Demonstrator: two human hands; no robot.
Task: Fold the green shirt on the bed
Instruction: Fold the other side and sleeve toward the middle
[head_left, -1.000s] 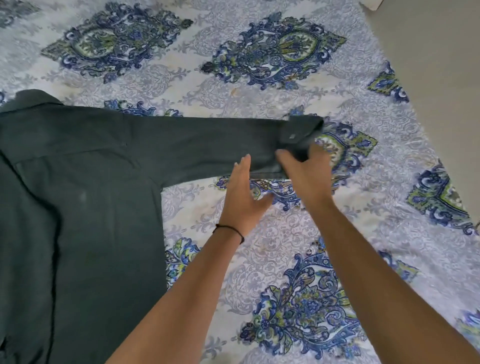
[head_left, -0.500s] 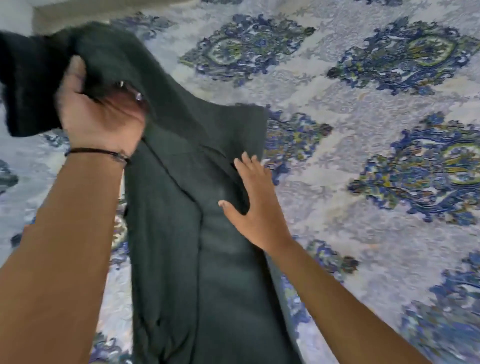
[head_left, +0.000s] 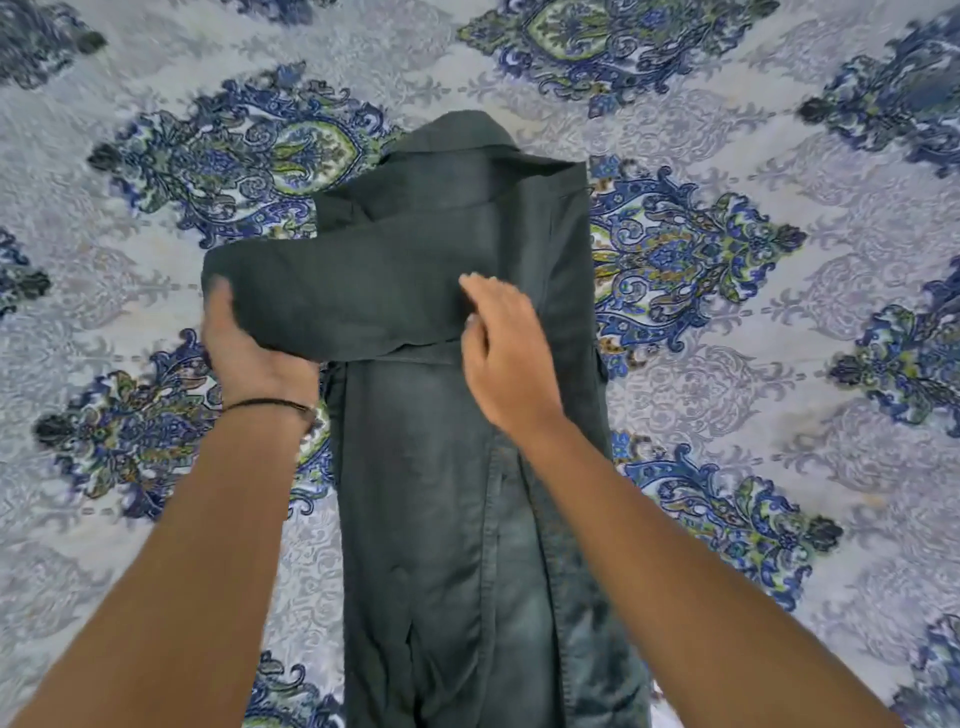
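"Where's the green shirt (head_left: 457, 467) now?"

"Flat on the bed (head_left: 779, 364), lying lengthwise away from the person. It's a long narrow strip, with the collar (head_left: 462, 140) at the far end and the tail running off the near edge of view between the two forearms. Both sides look folded in toward the middle, and a seam runs down the near half."

"And the sleeve?"

"One sleeve (head_left: 353, 296) lies crosswise over the upper part of the body, sloping from the right shoulder area down to the left. Its end hangs out past the shirt's left edge, over the patterned bedspread."

"Who's got hold of it?"

"The left hand (head_left: 249, 348). Its grip is closed on the sleeve end, thumb on top of the cloth and fingers tucked beneath, so the fabric curls over the palm. There's a thin dark band (head_left: 270, 405) on that wrist."

"The right hand (head_left: 506, 353)?"

"That one sits on the shirt near the middle, just where the sleeve's lower edge crosses the body. The fingers are loosely curled, not flat. It's a bit blurred, so I can't tell whether its grip is pinching the cloth or only resting on it."

"Anything else on the bed?"

"Only the blue and green medallion print."
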